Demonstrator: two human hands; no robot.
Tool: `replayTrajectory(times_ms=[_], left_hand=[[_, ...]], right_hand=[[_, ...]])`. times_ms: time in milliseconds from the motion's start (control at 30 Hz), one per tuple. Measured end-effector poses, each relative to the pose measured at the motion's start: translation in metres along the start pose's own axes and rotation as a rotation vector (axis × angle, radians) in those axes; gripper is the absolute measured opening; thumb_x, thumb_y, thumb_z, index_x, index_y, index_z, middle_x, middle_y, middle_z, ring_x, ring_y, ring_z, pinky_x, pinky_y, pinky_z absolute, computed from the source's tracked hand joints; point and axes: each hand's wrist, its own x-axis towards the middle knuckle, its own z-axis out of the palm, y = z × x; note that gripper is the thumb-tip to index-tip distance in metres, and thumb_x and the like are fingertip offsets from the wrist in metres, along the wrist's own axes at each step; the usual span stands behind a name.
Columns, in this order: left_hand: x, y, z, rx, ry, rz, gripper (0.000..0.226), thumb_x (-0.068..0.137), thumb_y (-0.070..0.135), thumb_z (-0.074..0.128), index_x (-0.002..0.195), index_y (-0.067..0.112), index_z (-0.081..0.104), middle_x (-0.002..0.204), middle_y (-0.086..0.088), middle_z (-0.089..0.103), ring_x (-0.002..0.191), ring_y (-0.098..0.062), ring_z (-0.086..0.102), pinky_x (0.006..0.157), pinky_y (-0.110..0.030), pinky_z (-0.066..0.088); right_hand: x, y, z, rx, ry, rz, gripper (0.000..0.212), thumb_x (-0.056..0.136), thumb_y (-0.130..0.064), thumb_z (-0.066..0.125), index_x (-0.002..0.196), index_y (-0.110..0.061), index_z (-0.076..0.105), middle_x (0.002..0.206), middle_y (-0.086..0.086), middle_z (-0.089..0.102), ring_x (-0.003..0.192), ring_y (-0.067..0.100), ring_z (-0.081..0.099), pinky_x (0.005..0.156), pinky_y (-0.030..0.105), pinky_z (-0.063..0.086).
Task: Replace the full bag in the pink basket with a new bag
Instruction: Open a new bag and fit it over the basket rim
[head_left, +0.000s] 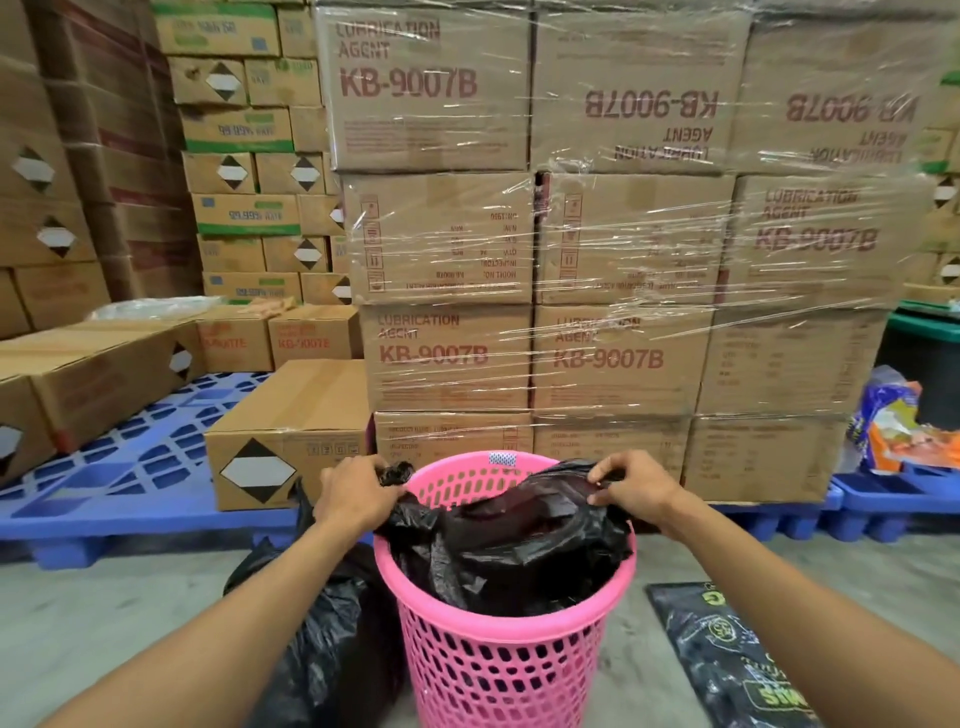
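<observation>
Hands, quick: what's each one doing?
Left hand: fingers closed on the black bag.
Right hand: fingers pinching the same bag's edge.

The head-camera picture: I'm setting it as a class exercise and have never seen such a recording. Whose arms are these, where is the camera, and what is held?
No machine here: a person wears one wide-angle camera on the head, looking down at their own bare arms. The left hand and right hand each pinch an edge of the crinkled black plastic bag, which sits in the pink perforated plastic basket on a concrete floor. A bulging black bag stands beside the basket, at its left. Behind, shrink-wrapped cardboard boxes are stacked on blue plastic pallets.
</observation>
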Motion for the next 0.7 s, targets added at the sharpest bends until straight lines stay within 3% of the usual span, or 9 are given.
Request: replayTrajectory(times_ms=[67,167,233,300,400,500,567,633,700], left_hand=[[-0.006,-0.002,-0.005,-0.005,0.043,0.015,0.037,0.082,0.015,0.063,0.117,0.022,0.058,0.111,-0.011,0.067,0.106,-0.035,0.058,0.081,-0.04,0.051],[-0.01,-0.007,-0.009,-0.049,0.07,0.154,0.062,0.076,-0.01,0.052,0.125,0.024,0.037,0.101,-0.007,0.055,0.096,-0.034,0.056,0.072,-0.036,0.042],[-0.01,-0.014,-0.012,-0.059,0.054,0.255,0.052,0.071,-0.016,0.047,0.108,0.021,0.049,0.097,-0.002,0.05,0.098,-0.029,0.05,0.077,-0.034,0.038],[-0.011,-0.017,-0.016,-0.154,0.023,0.239,0.032,0.069,-0.016,0.041,0.072,0.015,0.048,0.08,-0.003,0.05,0.088,-0.028,0.048,0.075,-0.032,0.034],[-0.012,-0.018,-0.02,-0.452,0.005,0.008,0.03,0.077,-0.004,0.045,0.053,0.014,0.049,0.067,-0.007,0.056,0.08,-0.029,0.054,0.076,-0.032,0.037],[-0.014,-0.016,-0.027,-0.628,-0.061,-0.176,0.019,0.069,0.023,0.056,0.064,0.009,0.067,0.075,-0.011,0.067,0.082,-0.032,0.061,0.075,-0.037,0.044],[-0.013,-0.016,-0.026,-0.465,-0.072,-0.128,0.033,0.072,0.037,0.065,0.052,0.011,0.061,0.055,-0.006,0.06,0.065,-0.03,0.059,0.065,-0.036,0.044],[-0.017,-0.015,-0.027,-0.156,-0.11,0.004,0.048,0.064,0.048,0.076,0.041,0.014,0.052,0.041,-0.002,0.049,0.051,-0.026,0.051,0.054,-0.032,0.04],[-0.025,-0.008,-0.029,0.103,-0.246,0.079,0.056,0.045,0.06,0.073,0.061,0.006,0.07,0.067,-0.012,0.067,0.072,-0.028,0.064,0.062,-0.034,0.05]], right_hand=[[0.003,0.008,-0.002,-0.156,0.115,-0.054,0.028,0.074,0.004,0.067,0.075,-0.024,0.067,0.085,0.001,0.067,0.08,0.016,0.063,0.078,0.021,0.049],[-0.005,0.016,-0.006,-0.294,0.243,-0.16,0.038,0.068,0.004,0.06,0.066,-0.034,0.06,0.095,0.003,0.057,0.093,0.023,0.057,0.087,0.032,0.049],[-0.012,0.019,-0.009,-0.302,0.289,-0.133,0.038,0.064,0.006,0.052,0.053,-0.03,0.057,0.088,0.002,0.052,0.087,0.026,0.056,0.079,0.038,0.051],[-0.013,0.02,-0.011,-0.259,0.244,-0.108,0.039,0.064,0.004,0.051,0.049,-0.03,0.063,0.08,-0.001,0.062,0.081,0.026,0.061,0.072,0.037,0.052],[-0.016,0.015,-0.013,0.01,0.051,-0.009,0.03,0.072,0.001,0.058,0.069,-0.022,0.076,0.072,0.004,0.073,0.071,0.025,0.066,0.07,0.038,0.056],[-0.019,0.015,-0.015,0.123,-0.037,0.089,0.011,0.074,-0.018,0.075,0.079,-0.009,0.079,0.08,0.014,0.076,0.069,0.025,0.069,0.068,0.039,0.057],[-0.019,0.018,-0.016,0.082,0.015,0.104,0.034,0.061,-0.039,0.086,0.074,-0.008,0.08,0.076,0.012,0.077,0.075,0.025,0.073,0.072,0.038,0.058],[-0.019,0.019,-0.019,0.039,-0.008,0.092,0.06,0.04,-0.051,0.09,0.077,-0.005,0.079,0.076,0.011,0.077,0.075,0.022,0.073,0.073,0.035,0.059],[-0.023,0.019,-0.023,-0.032,-0.141,0.09,0.078,0.033,-0.056,0.09,0.089,-0.004,0.075,0.083,0.011,0.076,0.074,0.018,0.071,0.07,0.031,0.059]])
